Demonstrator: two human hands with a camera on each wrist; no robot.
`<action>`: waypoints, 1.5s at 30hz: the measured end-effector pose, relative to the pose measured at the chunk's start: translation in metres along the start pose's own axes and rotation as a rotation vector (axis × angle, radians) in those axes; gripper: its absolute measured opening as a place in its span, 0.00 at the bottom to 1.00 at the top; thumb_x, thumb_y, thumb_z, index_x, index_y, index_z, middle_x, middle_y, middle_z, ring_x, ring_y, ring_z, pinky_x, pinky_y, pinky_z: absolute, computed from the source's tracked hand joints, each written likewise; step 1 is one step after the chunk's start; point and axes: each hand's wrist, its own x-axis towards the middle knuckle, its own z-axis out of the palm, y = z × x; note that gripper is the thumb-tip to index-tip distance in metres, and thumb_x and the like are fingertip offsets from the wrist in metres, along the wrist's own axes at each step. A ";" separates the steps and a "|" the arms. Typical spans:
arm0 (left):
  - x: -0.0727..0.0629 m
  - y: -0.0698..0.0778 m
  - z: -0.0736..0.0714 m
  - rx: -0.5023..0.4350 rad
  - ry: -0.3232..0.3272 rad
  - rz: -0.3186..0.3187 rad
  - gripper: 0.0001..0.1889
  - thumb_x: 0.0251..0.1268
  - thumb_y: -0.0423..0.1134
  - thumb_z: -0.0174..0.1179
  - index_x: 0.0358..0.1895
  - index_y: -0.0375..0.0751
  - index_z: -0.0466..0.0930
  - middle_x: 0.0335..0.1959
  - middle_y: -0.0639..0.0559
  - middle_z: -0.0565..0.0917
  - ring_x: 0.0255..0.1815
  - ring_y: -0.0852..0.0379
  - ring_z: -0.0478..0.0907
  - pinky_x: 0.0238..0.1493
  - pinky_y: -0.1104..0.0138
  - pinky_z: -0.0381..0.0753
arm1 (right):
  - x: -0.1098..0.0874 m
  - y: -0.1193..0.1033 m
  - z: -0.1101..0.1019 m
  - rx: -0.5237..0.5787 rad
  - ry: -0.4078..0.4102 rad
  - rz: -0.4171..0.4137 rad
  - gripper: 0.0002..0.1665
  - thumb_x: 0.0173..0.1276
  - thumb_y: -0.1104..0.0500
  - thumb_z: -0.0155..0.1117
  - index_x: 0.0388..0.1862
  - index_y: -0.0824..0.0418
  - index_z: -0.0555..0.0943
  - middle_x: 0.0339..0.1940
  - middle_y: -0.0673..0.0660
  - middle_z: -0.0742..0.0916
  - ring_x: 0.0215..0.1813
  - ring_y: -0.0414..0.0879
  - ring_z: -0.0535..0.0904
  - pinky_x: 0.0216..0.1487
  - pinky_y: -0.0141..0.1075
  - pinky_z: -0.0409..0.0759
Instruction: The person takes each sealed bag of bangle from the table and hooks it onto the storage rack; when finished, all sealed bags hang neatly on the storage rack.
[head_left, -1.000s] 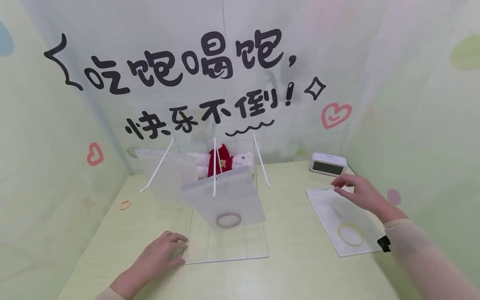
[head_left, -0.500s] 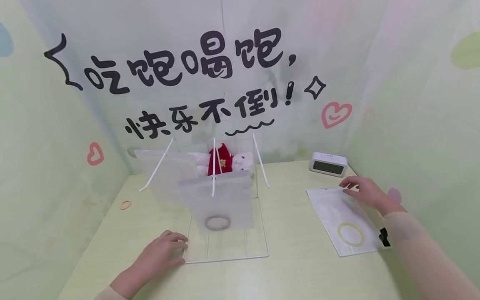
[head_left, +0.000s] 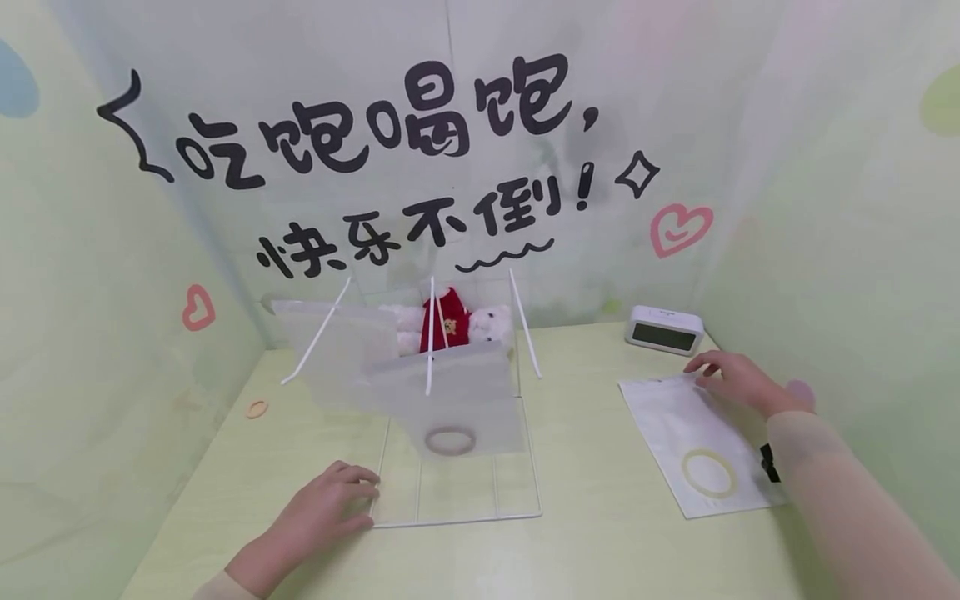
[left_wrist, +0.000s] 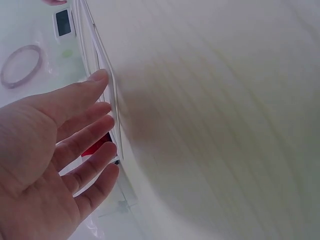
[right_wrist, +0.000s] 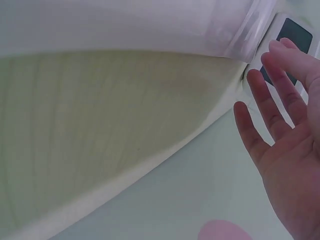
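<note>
In the head view my left hand [head_left: 315, 517] rests at the left front corner of a white wire rack [head_left: 457, 523], its fingertips touching the frame. In the left wrist view, those fingers lie loosely along the wire. From the rack's prongs hang two translucent bags. The front bag [head_left: 480, 400] shows a dull pinkish ring, perhaps a bangle [head_left: 450, 452]; the other bag [head_left: 337, 350] hangs to the left. My right hand [head_left: 738, 383] hovers at the top edge of a flat white bag [head_left: 660, 417] holding a yellow ring [head_left: 686, 473]. Its loosely bent fingers grip nothing in the right wrist view.
Behind the rack lies a white plush bear in red [head_left: 442, 325]. A white digital clock [head_left: 664, 336] stands at the back right, beyond my right hand. One small orange ring [head_left: 249, 411] lies on the left. Beside my right sleeve is a small black object [head_left: 769, 462], partly hidden.
My right hand has shifted slightly right along the flat bag's top edge. The front hanging bag has swung left and then back right. My left hand stays on the rack.
</note>
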 end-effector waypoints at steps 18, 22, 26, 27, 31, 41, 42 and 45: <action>0.001 0.003 -0.003 -0.019 0.008 0.008 0.17 0.51 0.47 0.78 0.46 0.49 0.90 0.55 0.57 0.86 0.53 0.55 0.79 0.51 0.60 0.88 | 0.005 0.004 0.006 -0.028 0.020 0.037 0.16 0.66 0.67 0.70 0.53 0.63 0.86 0.48 0.61 0.88 0.48 0.56 0.80 0.50 0.49 0.80; 0.001 0.003 -0.004 -0.017 0.008 0.013 0.17 0.51 0.46 0.78 0.46 0.48 0.90 0.55 0.57 0.86 0.53 0.55 0.79 0.51 0.60 0.89 | 0.001 0.002 0.003 -0.048 0.055 0.043 0.14 0.66 0.67 0.71 0.51 0.64 0.86 0.44 0.60 0.87 0.47 0.56 0.80 0.52 0.54 0.80; 0.001 0.003 -0.004 -0.006 0.006 0.011 0.17 0.51 0.47 0.78 0.46 0.49 0.90 0.55 0.58 0.86 0.53 0.55 0.79 0.51 0.61 0.88 | -0.005 -0.001 -0.001 -0.064 0.083 0.041 0.10 0.66 0.65 0.72 0.47 0.63 0.87 0.39 0.56 0.87 0.44 0.52 0.80 0.50 0.51 0.82; 0.001 0.003 -0.003 -0.004 0.006 0.010 0.17 0.51 0.47 0.78 0.45 0.49 0.90 0.55 0.58 0.86 0.53 0.56 0.79 0.51 0.61 0.88 | -0.007 -0.002 -0.003 -0.066 0.087 0.042 0.09 0.66 0.65 0.72 0.45 0.62 0.87 0.38 0.55 0.88 0.43 0.52 0.81 0.49 0.51 0.82; 0.001 0.002 -0.004 -0.006 0.006 0.011 0.17 0.51 0.47 0.78 0.45 0.50 0.90 0.54 0.59 0.86 0.52 0.56 0.79 0.51 0.61 0.88 | -0.015 -0.005 -0.010 -0.066 0.081 0.055 0.07 0.68 0.62 0.71 0.44 0.60 0.88 0.40 0.53 0.89 0.45 0.52 0.82 0.51 0.52 0.82; 0.000 0.003 -0.005 0.003 0.002 0.012 0.17 0.50 0.47 0.79 0.45 0.50 0.91 0.54 0.58 0.86 0.52 0.55 0.79 0.51 0.61 0.88 | -0.036 -0.029 -0.026 -0.042 0.160 0.053 0.07 0.71 0.59 0.71 0.44 0.61 0.86 0.40 0.57 0.90 0.46 0.54 0.83 0.52 0.62 0.81; 0.000 0.004 -0.005 0.003 0.006 0.012 0.17 0.50 0.47 0.79 0.45 0.50 0.91 0.54 0.58 0.86 0.52 0.55 0.79 0.51 0.61 0.88 | -0.038 -0.032 -0.027 -0.034 0.171 0.046 0.07 0.71 0.59 0.71 0.44 0.61 0.86 0.40 0.57 0.90 0.46 0.52 0.83 0.53 0.63 0.81; 0.001 0.005 -0.005 -0.002 0.018 0.017 0.17 0.50 0.46 0.79 0.45 0.49 0.91 0.54 0.58 0.87 0.52 0.55 0.79 0.51 0.60 0.88 | -0.045 -0.042 -0.030 -0.035 0.203 0.031 0.06 0.70 0.59 0.72 0.44 0.59 0.87 0.40 0.54 0.90 0.44 0.37 0.81 0.53 0.60 0.83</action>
